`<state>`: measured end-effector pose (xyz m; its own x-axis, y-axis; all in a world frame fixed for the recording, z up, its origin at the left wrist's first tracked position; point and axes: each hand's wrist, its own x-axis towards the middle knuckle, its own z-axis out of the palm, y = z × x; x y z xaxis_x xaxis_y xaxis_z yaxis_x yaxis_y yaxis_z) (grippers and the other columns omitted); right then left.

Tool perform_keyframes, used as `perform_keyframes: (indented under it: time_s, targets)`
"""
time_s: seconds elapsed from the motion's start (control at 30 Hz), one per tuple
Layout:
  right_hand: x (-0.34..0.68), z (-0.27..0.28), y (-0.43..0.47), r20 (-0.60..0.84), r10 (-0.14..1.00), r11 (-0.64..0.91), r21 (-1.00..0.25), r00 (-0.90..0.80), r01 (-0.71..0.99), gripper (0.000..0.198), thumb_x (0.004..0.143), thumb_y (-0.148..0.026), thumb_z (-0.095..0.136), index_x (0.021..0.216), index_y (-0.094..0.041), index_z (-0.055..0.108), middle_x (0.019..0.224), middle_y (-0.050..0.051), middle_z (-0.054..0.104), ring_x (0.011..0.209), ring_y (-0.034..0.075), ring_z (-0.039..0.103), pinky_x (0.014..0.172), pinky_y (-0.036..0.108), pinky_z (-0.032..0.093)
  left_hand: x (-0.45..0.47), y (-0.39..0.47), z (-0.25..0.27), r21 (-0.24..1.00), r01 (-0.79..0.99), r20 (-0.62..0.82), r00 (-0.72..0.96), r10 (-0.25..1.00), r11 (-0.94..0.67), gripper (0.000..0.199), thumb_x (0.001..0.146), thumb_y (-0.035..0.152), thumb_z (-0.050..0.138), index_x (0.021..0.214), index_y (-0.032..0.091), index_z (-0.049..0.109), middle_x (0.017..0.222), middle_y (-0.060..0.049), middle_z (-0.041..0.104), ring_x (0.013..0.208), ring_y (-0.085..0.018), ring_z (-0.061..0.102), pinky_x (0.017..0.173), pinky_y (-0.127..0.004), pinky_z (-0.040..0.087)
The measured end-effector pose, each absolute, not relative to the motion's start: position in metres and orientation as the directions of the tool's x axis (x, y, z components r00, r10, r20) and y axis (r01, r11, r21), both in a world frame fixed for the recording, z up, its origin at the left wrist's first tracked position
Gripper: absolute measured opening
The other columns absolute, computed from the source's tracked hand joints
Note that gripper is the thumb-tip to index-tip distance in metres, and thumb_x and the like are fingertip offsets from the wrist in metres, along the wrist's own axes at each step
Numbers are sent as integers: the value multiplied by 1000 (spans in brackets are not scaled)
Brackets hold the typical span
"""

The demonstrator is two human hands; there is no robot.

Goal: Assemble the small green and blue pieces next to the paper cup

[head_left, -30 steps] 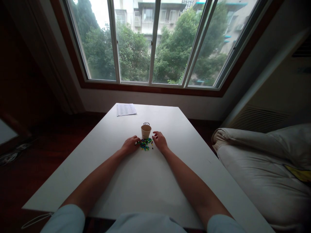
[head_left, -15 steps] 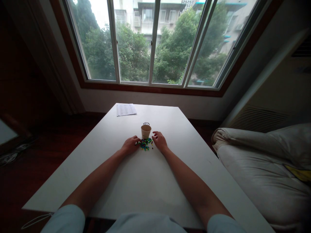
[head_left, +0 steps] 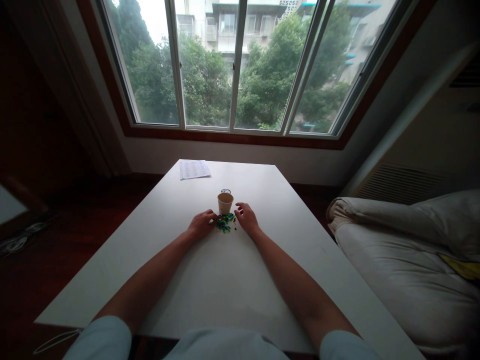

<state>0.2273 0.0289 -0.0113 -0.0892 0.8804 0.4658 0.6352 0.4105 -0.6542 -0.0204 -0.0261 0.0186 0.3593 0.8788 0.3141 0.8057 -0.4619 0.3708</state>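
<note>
A small heap of colourful beads or similar bits [head_left: 224, 223], mostly green and blue, lies on the white table in front of a brown paper cup [head_left: 225, 204]. The cup stands upright with its mouth up. My left hand [head_left: 203, 223] rests at the heap's left edge, its fingers curled and the tips together. Whatever is between those fingertips is too small to make out. On the other side, my right hand [head_left: 246, 217] lies just right of the cup and heap, thumb and fingers apart, with nothing seen in it.
A small thin-rimmed item [head_left: 225, 191] sits behind the cup, partly hidden. Printed sheets of paper [head_left: 195, 169] lie at the table's far left corner. The white table [head_left: 232, 290] stretches toward the window. A covered sofa [head_left: 397, 260] stands along the right side.
The left edge of the heap looks slightly changed by my left fingertips, with fewer bits showing there. My right hand and the cup have stayed in place.
</note>
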Motion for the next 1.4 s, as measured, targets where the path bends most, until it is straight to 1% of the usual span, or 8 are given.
perform_keyframes:
  time_s: [0.17,0.47,0.77,0.87,1.07,1.2,1.3,1.4]
  targets:
    - [227,-11,29,457,884,406,-656,-94,636,31,88,-26,57,118,-22,64,100,3,63,73,13,61,75,29,51,-20,-26,19,366,803,338,355,872,-469,20,91,28,58,102,28,74,104,-2,69,79,-14,64,75,-26,48]
    - [228,-14,30,467,880,413,-654,-91,634,30,89,-26,58,118,-23,64,99,4,63,73,14,61,73,29,51,-18,-29,21,367,803,380,331,864,-470,17,92,26,53,93,25,69,97,-2,68,71,-13,60,66,-26,42]
    - [228,-14,31,467,879,414,-652,-94,635,31,89,-27,58,118,-22,64,99,3,63,74,14,61,73,29,51,-17,-30,21,389,805,402,289,869,-448,14,91,22,51,93,25,65,82,0,67,66,-14,57,62,-25,38]
    - [227,-13,30,463,882,408,-655,-90,636,30,88,-27,58,117,-22,64,98,3,63,73,14,61,73,30,51,-17,-30,21,386,804,408,291,865,-453,14,91,21,51,93,25,64,83,0,68,67,-14,57,62,-25,38]
    - [226,-9,28,468,880,414,-663,-86,624,31,87,-27,58,117,-22,65,97,3,64,72,14,61,73,30,51,-19,-30,23,375,808,434,280,856,-454,15,85,14,56,92,24,64,93,-1,68,78,-15,61,67,-26,43]
    - [226,-1,22,521,850,455,-656,-75,602,26,89,-26,54,111,-21,67,94,4,65,70,15,60,71,29,50,-19,-30,23,388,811,432,260,864,-438,16,85,13,55,93,24,64,94,-1,68,77,-14,62,67,-25,44]
    - [223,9,13,618,784,520,-611,-50,597,24,93,-25,47,101,-20,69,94,6,67,74,16,60,74,29,50,-19,-30,22,384,811,444,257,858,-442,16,86,14,53,93,24,64,93,-1,68,74,-14,61,66,-25,43]
    - [219,18,4,664,743,574,-569,-82,589,24,95,-25,45,99,-21,69,93,6,68,75,17,61,73,28,49,-19,-29,22,382,813,450,251,857,-439,17,89,16,51,95,24,65,90,-1,68,72,-13,60,67,-25,44]
